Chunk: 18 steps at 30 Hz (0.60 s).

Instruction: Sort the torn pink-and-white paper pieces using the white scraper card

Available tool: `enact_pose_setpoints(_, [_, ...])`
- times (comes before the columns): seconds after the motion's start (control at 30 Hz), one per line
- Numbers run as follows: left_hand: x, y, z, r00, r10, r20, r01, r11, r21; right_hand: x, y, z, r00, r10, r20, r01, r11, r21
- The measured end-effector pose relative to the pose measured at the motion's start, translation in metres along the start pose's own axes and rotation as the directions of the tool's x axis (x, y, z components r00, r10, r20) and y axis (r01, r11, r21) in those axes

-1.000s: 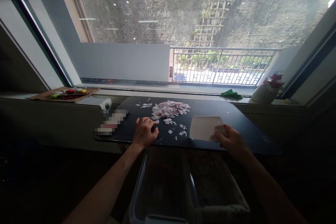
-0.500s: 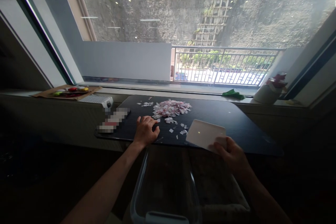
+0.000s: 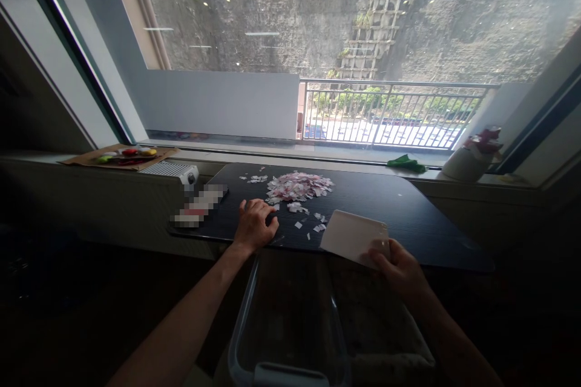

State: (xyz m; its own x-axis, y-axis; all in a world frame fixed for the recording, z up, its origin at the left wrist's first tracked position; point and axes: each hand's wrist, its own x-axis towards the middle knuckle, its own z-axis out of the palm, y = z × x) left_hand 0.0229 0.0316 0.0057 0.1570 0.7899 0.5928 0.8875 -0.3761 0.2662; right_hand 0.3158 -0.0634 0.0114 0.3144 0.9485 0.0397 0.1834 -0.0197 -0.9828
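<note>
In my right hand (image 3: pixel 402 266) is a thin white rectangular board (image 3: pixel 354 236) with rounded corners, gripped at its right end between thumb and fingers. It is tilted over the front edge of the dark table (image 3: pixel 372 190). My left hand (image 3: pixel 256 224) rests on the table with bent fingers and the thumb apart, and I see nothing in it. Just beyond its fingertips lies a heap of small white and pink paper scraps (image 3: pixel 299 186). A few loose scraps (image 3: pixel 298 225) are scattered between the heap and the board.
Below the table's front edge stands a clear plastic bin (image 3: pixel 240 320). A pixelated item (image 3: pixel 197 208) lies at the table's left. On the windowsill are a brown sheet with colourful things (image 3: pixel 82 157), a green cloth-like piece (image 3: pixel 406 163) and a white pot (image 3: pixel 467 163).
The view has shifted very slightly. The white board has tipped a little lower at its near edge; my left hand stays in place beside the scraps.
</note>
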Motion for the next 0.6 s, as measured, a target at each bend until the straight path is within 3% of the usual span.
enact_pose_setpoints(0.23, [0.0,0.0,-0.001,1.0,-0.003,0.005,0.003,1.0,-0.004,-0.002,0.003,-0.005,0.999,0.007,0.036,-0.008,0.999,0.044])
enact_pose_setpoints(0.33, [-0.001,0.001,-0.001,1.0,-0.007,0.008,0.007,1.0,-0.006,0.002,0.001,-0.008,1.0,-0.009,-0.01,0.009,0.999,0.035])
enact_pose_setpoints(0.47, [0.0,0.0,0.0,1.0,-0.008,0.012,0.008,1.0,-0.005,0.013,-0.009,-0.001,0.986,-0.116,-0.12,0.103,0.988,-0.111])
enact_pose_setpoints(0.6, [0.0,0.0,0.0,1.0,-0.013,0.012,0.013,1.0,-0.004,0.023,-0.017,0.005,0.965,-0.243,-0.102,0.21,0.943,-0.258])
